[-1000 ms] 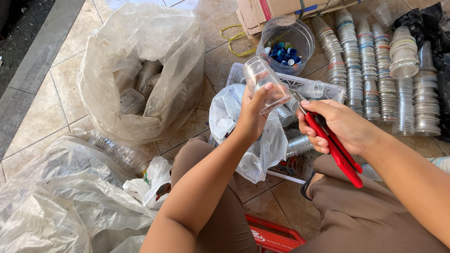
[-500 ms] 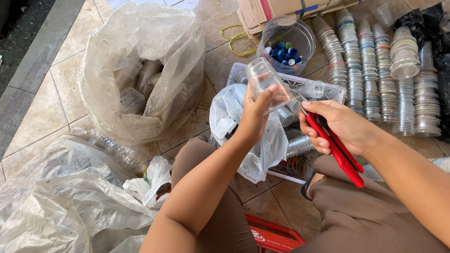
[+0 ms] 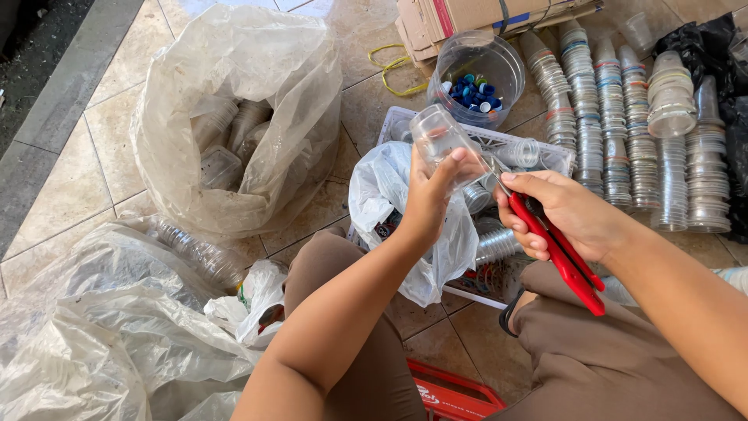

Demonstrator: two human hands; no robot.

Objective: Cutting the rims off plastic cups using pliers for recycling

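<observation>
The person sits on the tiled floor, knees up. The left hand point(image 3: 427, 204) is wrapped around a clear plastic cup point(image 3: 446, 144), fingers and thumb closed on its lower part, holding it up above the lap, approx. centre of the scene. The cup is tilted: its long axis runs from the palm up and to the far left, base end pointing away, mouth end toward the right hand.

The right hand point(image 3: 565, 214) is clenched on red-handled scissors point(image 3: 557, 253), handles trailing near-right toward the forearm, blade tips pointing far-left and meeting the cup's rim at about the thumb. So the cup lies just left of the right hand, touching or nearly touching the blade tip; can't tell which. The left hand is the one actually on the cup.

Around them: a white basket point(image 3: 514, 140) w/ a white plastic bag point(image 3: 389, 203) draped over it, under the hands. Far side, a clear tub of blue bottle caps point(image 3: 477, 82). To the right, rows of stacked clear cups point(image 3: 623, 132). Far left, a big clear bag of cups point(image 3: 234, 117); near left, crumpled clear bags with a plastic bottle point(image 3: 191, 249). Flattened cardboard point(image 3: 483, 15) at the far edge.
</observation>
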